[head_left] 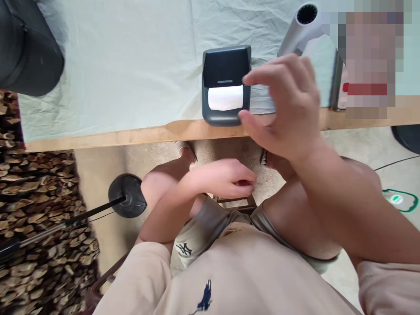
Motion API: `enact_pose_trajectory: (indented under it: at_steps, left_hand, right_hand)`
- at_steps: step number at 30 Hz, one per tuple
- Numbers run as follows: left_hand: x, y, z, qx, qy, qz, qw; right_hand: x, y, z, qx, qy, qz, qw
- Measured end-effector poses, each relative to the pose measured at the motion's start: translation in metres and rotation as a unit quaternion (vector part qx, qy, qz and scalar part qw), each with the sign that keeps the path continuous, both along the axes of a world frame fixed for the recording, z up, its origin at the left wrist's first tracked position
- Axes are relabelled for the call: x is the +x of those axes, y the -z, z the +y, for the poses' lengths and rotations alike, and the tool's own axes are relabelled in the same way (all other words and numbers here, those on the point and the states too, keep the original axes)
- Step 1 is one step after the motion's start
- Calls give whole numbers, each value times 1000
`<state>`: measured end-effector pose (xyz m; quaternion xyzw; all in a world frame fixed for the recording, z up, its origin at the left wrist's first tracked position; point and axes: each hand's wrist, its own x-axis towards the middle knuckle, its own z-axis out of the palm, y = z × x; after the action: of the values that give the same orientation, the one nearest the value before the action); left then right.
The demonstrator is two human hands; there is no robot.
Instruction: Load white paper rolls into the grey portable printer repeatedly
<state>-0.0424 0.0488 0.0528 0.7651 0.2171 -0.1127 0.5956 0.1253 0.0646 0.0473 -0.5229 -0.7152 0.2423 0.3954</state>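
Bare fingers [251, 78] of the right hand [288, 109] curl apart, thumb and forefinger open just beside the dark label printer [226, 85], holding nothing. White paper roll [225, 97] sits in its open bay, at the table [114, 70] edge. Left hand [226, 177] rests loosely closed below the table, over the knees.

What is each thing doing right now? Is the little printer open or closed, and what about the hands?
Printer: lid open, white paper roll showing inside, standing at the table edge.
Right hand: raised beside the printer, thumb and fingers apart, holding nothing.
Left hand: below the table edge over the lap, fingers curled shut; cannot tell if it holds anything.
Hair dryer: lying on the cloth, untouched.
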Motion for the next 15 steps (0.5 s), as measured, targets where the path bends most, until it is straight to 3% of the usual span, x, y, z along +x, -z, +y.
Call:
enact_pose_trajectory:
  at_steps: [3,5,6,7,9,10,11,15]
  left_hand:
    - [-26,-17,13,-29,-84,-57,994]
    - [-41,-17,19,2,-202,-116,972]
    - [-46,-13,22,41,-292,-157,942]
    - [-50,-6,25,92,-390,-203,894]
    - [-55,12,34,212,-551,-225,775]
    - [-56,23,40,263,-579,-192,747]
    - [-57,34,46,296,-581,-157,742]
    - [-56,68,64,314,-551,-85,768]
  right_hand:
    - [-9,10,14,-42,-32,-27,998]
    - [-10,12,19,-41,-21,-45,998]
    - [-11,11,20,-36,-4,-53,998]
    - [-11,11,20,-34,16,-62,997]
    - [-11,12,18,-48,53,-87,994]
    - [-11,14,18,-62,63,-103,991]
    - [-10,17,17,-73,69,-122,987]
    - [-6,30,19,-76,77,-169,980]
